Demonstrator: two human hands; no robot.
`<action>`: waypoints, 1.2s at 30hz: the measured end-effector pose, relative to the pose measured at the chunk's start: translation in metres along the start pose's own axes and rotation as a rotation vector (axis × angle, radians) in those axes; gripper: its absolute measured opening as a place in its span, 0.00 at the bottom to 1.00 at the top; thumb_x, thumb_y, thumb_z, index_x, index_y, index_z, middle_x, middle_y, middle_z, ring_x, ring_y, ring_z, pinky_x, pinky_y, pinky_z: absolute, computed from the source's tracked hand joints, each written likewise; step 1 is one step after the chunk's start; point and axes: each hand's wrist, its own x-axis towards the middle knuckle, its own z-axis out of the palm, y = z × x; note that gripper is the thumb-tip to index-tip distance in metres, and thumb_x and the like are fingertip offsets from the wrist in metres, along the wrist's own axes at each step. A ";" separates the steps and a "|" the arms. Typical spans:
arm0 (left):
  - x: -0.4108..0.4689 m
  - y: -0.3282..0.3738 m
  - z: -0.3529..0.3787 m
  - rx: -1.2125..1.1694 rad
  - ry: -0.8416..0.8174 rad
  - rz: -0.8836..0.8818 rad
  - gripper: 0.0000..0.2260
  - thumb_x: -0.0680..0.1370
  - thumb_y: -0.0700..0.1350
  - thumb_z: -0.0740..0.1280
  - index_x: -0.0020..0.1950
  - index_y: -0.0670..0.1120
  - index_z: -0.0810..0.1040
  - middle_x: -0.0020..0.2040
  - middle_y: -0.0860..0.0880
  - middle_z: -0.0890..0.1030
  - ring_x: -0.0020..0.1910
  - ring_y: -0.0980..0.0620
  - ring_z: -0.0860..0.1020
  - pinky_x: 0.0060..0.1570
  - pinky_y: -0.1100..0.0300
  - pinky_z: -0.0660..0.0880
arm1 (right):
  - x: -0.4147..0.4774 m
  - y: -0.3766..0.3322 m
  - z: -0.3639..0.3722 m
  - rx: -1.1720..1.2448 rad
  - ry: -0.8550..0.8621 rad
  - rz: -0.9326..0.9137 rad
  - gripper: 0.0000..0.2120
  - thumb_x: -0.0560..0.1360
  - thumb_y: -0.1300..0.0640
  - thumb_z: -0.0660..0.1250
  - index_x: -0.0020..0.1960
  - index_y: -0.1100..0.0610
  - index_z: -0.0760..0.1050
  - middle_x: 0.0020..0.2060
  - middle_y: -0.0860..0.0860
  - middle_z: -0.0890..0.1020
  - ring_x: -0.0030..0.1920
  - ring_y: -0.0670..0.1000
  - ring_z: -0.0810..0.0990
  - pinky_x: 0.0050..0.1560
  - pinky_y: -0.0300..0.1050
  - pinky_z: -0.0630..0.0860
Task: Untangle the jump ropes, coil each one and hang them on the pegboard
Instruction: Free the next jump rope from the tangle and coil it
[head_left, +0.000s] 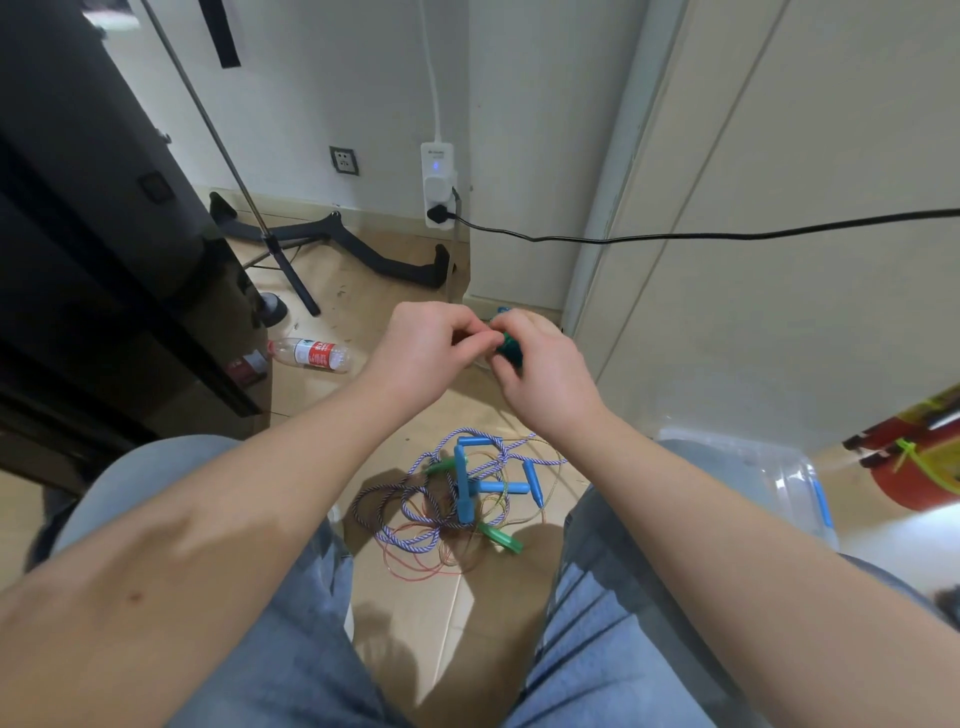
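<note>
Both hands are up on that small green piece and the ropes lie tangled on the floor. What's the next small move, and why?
Probably free the left hand and reach down for the long blue handle lying on top of the tangle. Both hands pinch the green piece, the right hand could likely hold it alone, and the ropes below lie crossed.

Location type: room in a home or small flat, in informal use. Indicators: light tiled floor (415, 623) with a pale skirting board (363, 215) along plain white walls; wall socket (343, 160) at upper centre; white power strip (438, 184) fixed upright beside it, with a black cable (675, 236) running to the right edge; cream cabinet or door panels (779, 208) at upper right; dark furniture (78, 234) at left; tripod stand (291, 275) on the floor; plastic bottle (311, 354) lying on its side at centre left; clear storage bin (800, 467) at lower right.
</note>
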 end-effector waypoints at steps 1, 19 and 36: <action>0.000 0.000 0.000 -0.061 0.024 -0.026 0.06 0.75 0.51 0.73 0.44 0.49 0.86 0.31 0.61 0.78 0.34 0.61 0.76 0.40 0.64 0.72 | 0.000 0.000 0.001 0.043 0.021 0.010 0.08 0.77 0.56 0.67 0.57 0.51 0.76 0.53 0.47 0.80 0.54 0.51 0.77 0.53 0.50 0.76; 0.001 -0.004 0.000 -0.587 -0.148 -0.349 0.05 0.81 0.45 0.67 0.48 0.48 0.83 0.43 0.46 0.84 0.43 0.50 0.82 0.45 0.56 0.82 | -0.006 -0.001 -0.005 0.596 0.110 0.184 0.09 0.74 0.56 0.75 0.45 0.41 0.82 0.48 0.45 0.84 0.53 0.46 0.82 0.58 0.49 0.78; -0.003 0.007 0.011 -0.673 -0.087 -0.463 0.08 0.82 0.43 0.65 0.55 0.40 0.81 0.45 0.44 0.81 0.40 0.54 0.80 0.37 0.64 0.79 | -0.007 -0.018 -0.004 0.510 0.309 0.291 0.04 0.73 0.54 0.74 0.41 0.47 0.85 0.42 0.38 0.83 0.50 0.41 0.81 0.56 0.43 0.78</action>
